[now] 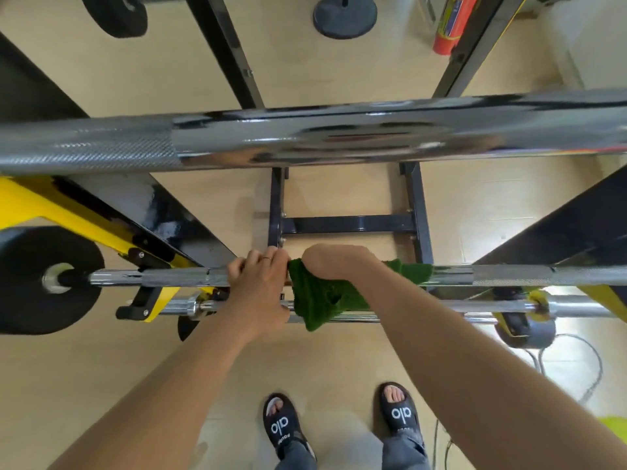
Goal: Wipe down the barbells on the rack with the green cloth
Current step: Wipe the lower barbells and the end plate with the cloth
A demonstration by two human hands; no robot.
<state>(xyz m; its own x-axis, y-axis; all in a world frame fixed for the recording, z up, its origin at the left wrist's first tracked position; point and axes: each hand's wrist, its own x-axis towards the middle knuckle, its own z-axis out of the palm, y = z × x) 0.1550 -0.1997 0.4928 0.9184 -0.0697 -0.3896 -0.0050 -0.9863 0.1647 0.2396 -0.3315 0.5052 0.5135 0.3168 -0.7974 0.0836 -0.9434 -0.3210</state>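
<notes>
A steel barbell (509, 275) lies across the yellow and black rack at waist height. My left hand (258, 286) grips this bar just left of its middle, fingers curled over the top. My right hand (336, 262) presses the green cloth (319, 300) around the same bar, right beside the left hand; the cloth drapes down over a lower barbell (458, 305). A thick chrome barbell (305, 137) crosses the view close to the camera, higher up.
A black weight plate (44, 279) sits on the bar's left end. Black rack posts (224, 52) rise beyond. A red fire extinguisher (453, 25) and a round black base (344, 16) stand on the floor farther off. Cables (576, 364) lie at the right.
</notes>
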